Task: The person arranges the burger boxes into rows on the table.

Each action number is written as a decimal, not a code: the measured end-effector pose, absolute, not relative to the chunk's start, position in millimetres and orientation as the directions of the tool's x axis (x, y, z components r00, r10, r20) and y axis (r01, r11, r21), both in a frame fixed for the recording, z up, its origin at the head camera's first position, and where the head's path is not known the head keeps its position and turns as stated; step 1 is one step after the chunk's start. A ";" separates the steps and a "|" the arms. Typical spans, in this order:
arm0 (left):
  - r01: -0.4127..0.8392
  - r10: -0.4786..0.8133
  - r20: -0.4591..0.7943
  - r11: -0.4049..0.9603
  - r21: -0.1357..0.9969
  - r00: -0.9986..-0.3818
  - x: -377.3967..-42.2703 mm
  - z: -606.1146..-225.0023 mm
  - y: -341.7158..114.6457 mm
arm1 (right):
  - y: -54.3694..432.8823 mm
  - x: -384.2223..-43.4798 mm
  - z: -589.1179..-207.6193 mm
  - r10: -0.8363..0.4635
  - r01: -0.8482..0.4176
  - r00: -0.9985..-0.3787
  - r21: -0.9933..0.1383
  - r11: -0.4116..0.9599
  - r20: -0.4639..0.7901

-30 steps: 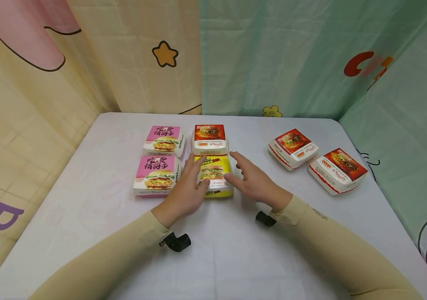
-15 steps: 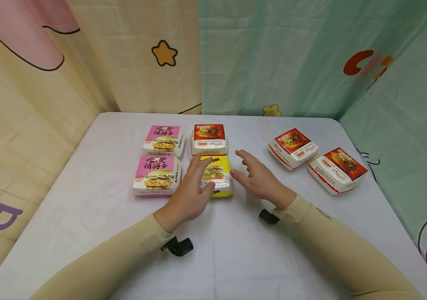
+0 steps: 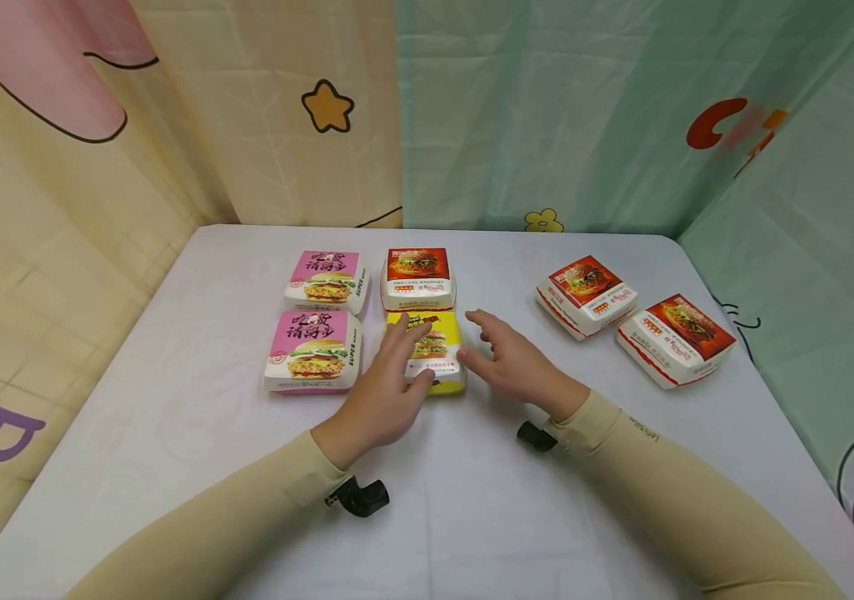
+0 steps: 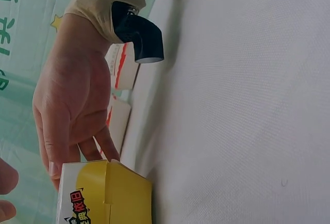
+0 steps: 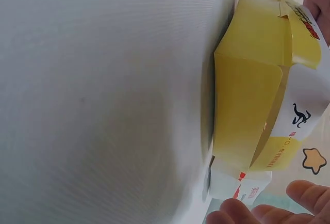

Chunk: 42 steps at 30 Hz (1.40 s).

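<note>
A yellow and white burger box stands on the table directly in front of a red and white burger box. Over its left side hovers my left hand, fingers loosely extended and hiding part of the lid. My right hand is beside the box's right edge, fingers relaxed, with nothing held. In the left wrist view, the right hand is behind the yellow box; whether it touches is unclear. The right wrist view has the box's yellow side, with right-hand fingertips below.
Two pink and white burger boxes, one farther back and one nearer, stand to the left. Two more red and white boxes lie angled at the right, a left one and a right one. Curtains surround the white table.
My left hand has shifted slightly right and nearer, uncovering the yellow box's upper left corner. The right hand has drawn slightly right, away from the box. The boxes have stayed in place.
</note>
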<state>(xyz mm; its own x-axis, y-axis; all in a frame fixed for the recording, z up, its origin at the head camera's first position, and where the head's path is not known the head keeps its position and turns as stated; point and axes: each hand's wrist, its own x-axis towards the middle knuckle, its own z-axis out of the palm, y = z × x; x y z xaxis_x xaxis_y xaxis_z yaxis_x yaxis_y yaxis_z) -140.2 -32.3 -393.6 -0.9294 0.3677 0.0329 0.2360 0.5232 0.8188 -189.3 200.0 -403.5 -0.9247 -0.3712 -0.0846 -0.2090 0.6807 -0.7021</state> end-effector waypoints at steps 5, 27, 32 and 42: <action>0.261 0.370 0.056 0.532 0.806 -0.927 -139.4 -394.5 -31.9 | 200.0 -189.0 -406.3 -0.382 -0.215 -0.920 -0.701 0.680 -0.088; 0.290 0.398 0.063 0.541 0.789 -0.915 -133.2 -392.2 -27.8 | 195.5 -186.5 -409.4 -0.388 -0.188 -0.912 -0.700 0.689 -0.136; 0.318 0.413 0.088 0.529 0.787 -0.906 -131.4 -393.6 -26.5 | 195.4 -186.4 -411.8 -0.394 -0.192 -0.908 -0.699 0.689 -0.139; 0.343 0.465 0.085 0.504 0.793 -0.881 -128.5 -397.7 -23.2 | 195.1 -186.4 -413.8 -0.398 -0.167 -0.904 -0.725 0.668 -0.159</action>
<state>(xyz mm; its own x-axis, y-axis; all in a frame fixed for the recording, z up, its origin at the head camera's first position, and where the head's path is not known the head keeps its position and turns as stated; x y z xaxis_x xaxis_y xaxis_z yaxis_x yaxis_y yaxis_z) -128.5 -23.2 -397.7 -0.8812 0.4650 0.0854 0.3427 0.5038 0.7929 -186.4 195.1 -413.8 -0.9035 -0.3980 -0.1591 -0.1666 0.6681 -0.7252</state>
